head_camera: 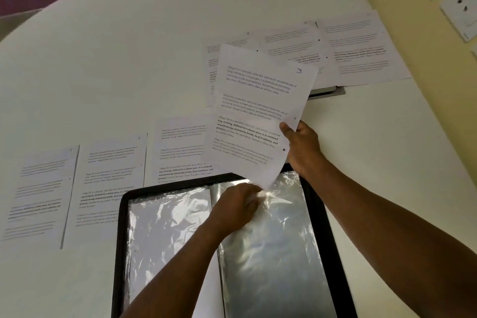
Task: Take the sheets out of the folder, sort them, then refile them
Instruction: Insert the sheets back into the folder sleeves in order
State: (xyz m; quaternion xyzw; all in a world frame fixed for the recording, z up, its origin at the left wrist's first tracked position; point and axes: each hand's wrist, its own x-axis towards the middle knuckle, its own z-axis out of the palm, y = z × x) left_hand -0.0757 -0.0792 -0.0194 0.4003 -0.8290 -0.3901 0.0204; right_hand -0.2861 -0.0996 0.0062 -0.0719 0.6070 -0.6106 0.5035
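Printed sheets lie spread on the white table (129, 64): a row of three (108, 183) to the left of the grip, a fanned cluster (356, 51) beyond it toward the wall sockets (459, 5), partly covering a dark flat object (327, 91). The right hand (302, 148) pinches the right edge of a tilted sheet (258, 111), thumb on top. Its lower corner meets the mouth of a shiny clear sleeve (271, 240), where the left hand (237, 208) grips the plastic. The sleeve belongs to the open black display folder (322, 227) below both hands. The sheet carries punched holes, repeated paragraphs beginning "Village life is a peaceful, close-knit…", and a handwritten blue "3" at its top corner.
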